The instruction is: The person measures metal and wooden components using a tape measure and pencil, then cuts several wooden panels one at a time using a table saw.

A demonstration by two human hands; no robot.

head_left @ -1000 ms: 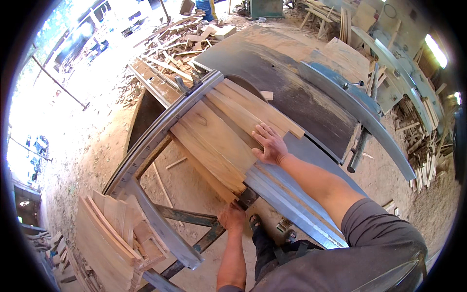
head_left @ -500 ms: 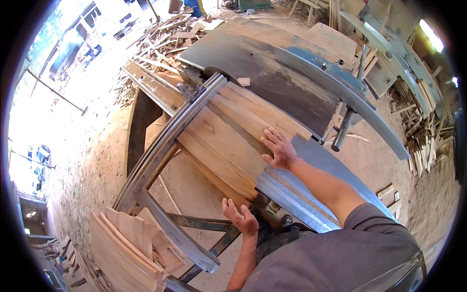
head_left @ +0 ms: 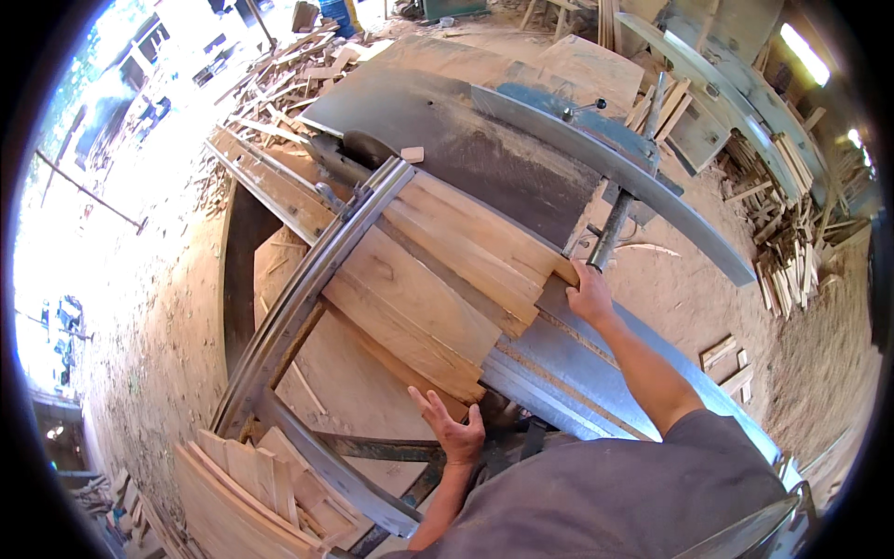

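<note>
Several pale brown wooden boards lie side by side on the saw's sliding table, their far ends against a metal crosscut fence point(head_left: 312, 256). My right hand point(head_left: 590, 293) is closed around the near end of the outermost board point(head_left: 484, 219), beside the saw's dark main table. Closer to my body, a wide board point(head_left: 410, 303) rests with its near end toward my left hand point(head_left: 453, 434). That hand is open, fingers spread, just off the board's corner and holding nothing.
A curved-looking metal rip fence point(head_left: 615, 168) crosses the dark saw table point(head_left: 466, 140), where a small wood offcut point(head_left: 413, 154) lies. Stacked boards point(head_left: 247, 494) stand at lower left. Scrap wood point(head_left: 279, 84) is heaped far left, with more strips point(head_left: 782, 270) at right.
My right hand has gone from lying flat over the boards to gripping the outermost board's near end. My left hand stays open near the closer board. The whole view has shifted slightly.
</note>
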